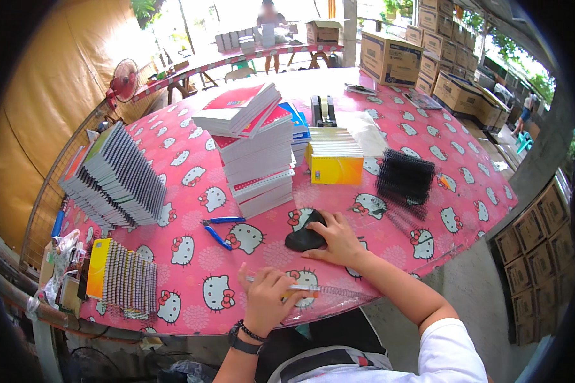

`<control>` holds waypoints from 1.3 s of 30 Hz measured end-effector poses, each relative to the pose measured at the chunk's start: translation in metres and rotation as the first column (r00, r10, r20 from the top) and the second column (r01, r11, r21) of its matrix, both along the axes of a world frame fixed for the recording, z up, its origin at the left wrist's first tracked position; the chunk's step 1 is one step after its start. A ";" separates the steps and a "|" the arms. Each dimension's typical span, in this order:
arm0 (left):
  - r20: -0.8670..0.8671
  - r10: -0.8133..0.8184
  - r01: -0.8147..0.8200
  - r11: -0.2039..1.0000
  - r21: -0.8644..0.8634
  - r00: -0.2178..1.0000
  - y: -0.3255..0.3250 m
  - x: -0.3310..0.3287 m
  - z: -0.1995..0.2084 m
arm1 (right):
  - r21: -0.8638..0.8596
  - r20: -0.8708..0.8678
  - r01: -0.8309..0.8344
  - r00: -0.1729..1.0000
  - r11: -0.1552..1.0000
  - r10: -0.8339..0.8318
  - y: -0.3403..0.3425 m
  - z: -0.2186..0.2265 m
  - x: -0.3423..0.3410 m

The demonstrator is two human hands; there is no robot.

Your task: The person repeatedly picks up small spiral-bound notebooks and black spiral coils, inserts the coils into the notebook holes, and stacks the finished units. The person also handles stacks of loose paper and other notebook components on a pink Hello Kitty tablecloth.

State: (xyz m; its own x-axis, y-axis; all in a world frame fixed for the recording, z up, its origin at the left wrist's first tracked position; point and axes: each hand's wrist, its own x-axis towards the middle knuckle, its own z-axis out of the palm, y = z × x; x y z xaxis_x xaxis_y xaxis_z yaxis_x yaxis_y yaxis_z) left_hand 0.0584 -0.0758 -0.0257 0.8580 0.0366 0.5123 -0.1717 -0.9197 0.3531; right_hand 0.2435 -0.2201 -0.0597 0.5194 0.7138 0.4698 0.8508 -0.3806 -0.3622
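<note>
Near the table's front edge, my left hand point(268, 297) is closed on a small notebook point(303, 293), seen nearly edge-on with a white and orange edge. A thin spiral binding coil point(345, 292) stretches to the right from the notebook. Farther up and to the right, my right hand point(336, 239) grips a smooth black object point(305, 233) resting on the table, its kind unclear. Its thumb and fingers wrap over the right side of it. Blue-handled pliers point(223, 230) lie spread to the left of that black object.
Tall stacks of notebook pages point(255, 172) rise mid-table, with yellow notebooks point(337, 169) and a tape dispenser point(324, 112) beside them. Black coils point(406, 177) lie right. Bound notebooks stand left point(118, 182) and front left point(122, 277). Cardboard boxes point(390, 57) sit behind; a person works at a far table.
</note>
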 end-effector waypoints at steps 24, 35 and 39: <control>0.133 0.051 -0.038 0.994 -0.103 0.990 0.008 -0.003 -0.016 | 0.525 -0.797 -0.277 0.173 0.805 0.579 -0.037 0.049 -0.040; 0.028 -0.019 0.034 0.479 -0.877 0.999 0.024 -0.008 -0.050 | 0.081 -0.832 -0.252 0.515 0.964 0.204 -0.017 0.048 -0.029; -0.032 -0.115 0.020 0.429 -0.903 0.993 0.029 -0.011 -0.057 | 0.582 -0.767 -0.386 0.032 0.716 0.641 -0.009 0.050 -0.032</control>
